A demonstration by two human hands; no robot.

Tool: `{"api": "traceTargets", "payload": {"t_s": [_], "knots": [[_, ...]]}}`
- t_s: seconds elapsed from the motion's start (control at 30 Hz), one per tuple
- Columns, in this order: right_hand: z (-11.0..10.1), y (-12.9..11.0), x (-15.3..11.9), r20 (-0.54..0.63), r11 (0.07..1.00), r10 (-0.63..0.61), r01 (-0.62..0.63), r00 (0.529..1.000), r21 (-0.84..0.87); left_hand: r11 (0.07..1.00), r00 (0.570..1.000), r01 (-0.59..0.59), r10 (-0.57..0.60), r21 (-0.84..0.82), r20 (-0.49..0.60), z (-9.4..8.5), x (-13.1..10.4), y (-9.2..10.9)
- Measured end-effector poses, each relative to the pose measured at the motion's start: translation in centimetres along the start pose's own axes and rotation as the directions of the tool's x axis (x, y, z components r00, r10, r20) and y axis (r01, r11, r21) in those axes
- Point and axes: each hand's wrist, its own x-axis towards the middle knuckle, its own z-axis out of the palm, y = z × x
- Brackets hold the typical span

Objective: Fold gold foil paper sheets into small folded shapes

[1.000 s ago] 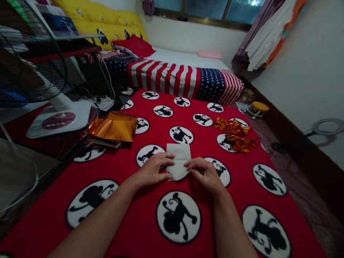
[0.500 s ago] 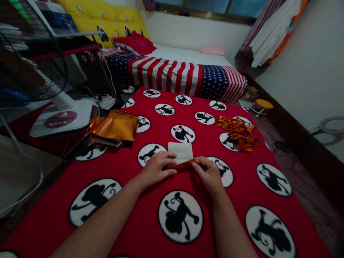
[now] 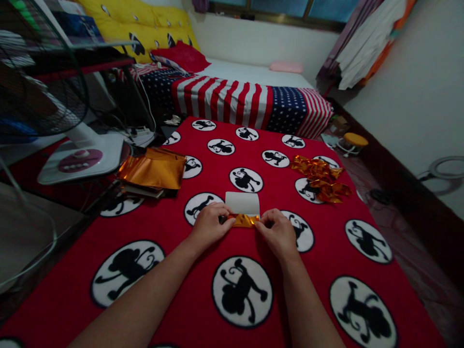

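Observation:
A sheet of foil paper lies on the red cloth, white side up, with its near edge folded over into a shiny gold strip. My left hand pinches the left end of that strip between thumb and fingers. At the strip's right end, my right hand does the same, its thumb on the gold side. Both hands rest low on the cloth. The far part of the sheet curves up slightly.
To the left sits a stack of gold foil sheets. Folded gold foil pieces are heaped at the right. The red cloth carries black monkey prints in white circles. A fan stands at the left, and a yellow stool at the right.
The near edge of the foil paper has been turned over, so a wider gold strip now faces up. Both hands have shifted slightly and press at its ends.

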Motion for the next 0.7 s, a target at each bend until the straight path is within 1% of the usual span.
{"api": "traceTargets", "payload": {"t_s": [0.1, 0.23, 0.4, 0.5, 0.7], "knots": [[-0.2, -0.2, 0.1, 0.016, 0.997, 0.045, -0.044, 0.999, -0.069, 0.998, 1.0, -0.007, 0.007, 0.056, 0.009, 0.0, 0.0, 0.1], [-0.3, -0.6, 0.2, 0.012, 0.989, 0.081, -0.079, 0.997, -0.126, 0.995, 1.0, -0.007, 0.008, 0.101, -0.01, 0.0, -0.1, 0.1], [-0.3, -1.0, 0.2, -0.005, 0.977, 0.13, -0.129, 0.991, -0.168, 0.995, 0.999, 0.025, -0.023, 0.092, -0.024, -0.1, -0.1, 0.0], [-0.2, -1.1, 0.2, -0.009, 0.971, 0.145, -0.145, 0.989, -0.189, 0.994, 0.999, 0.038, -0.037, 0.098, -0.012, -0.3, -0.1, 0.0], [-0.1, -1.2, 0.2, -0.008, 0.969, 0.146, -0.144, 0.989, -0.2, 0.994, 1.0, 0.01, -0.01, 0.105, 0.001, -0.6, -0.2, -0.2]]}}
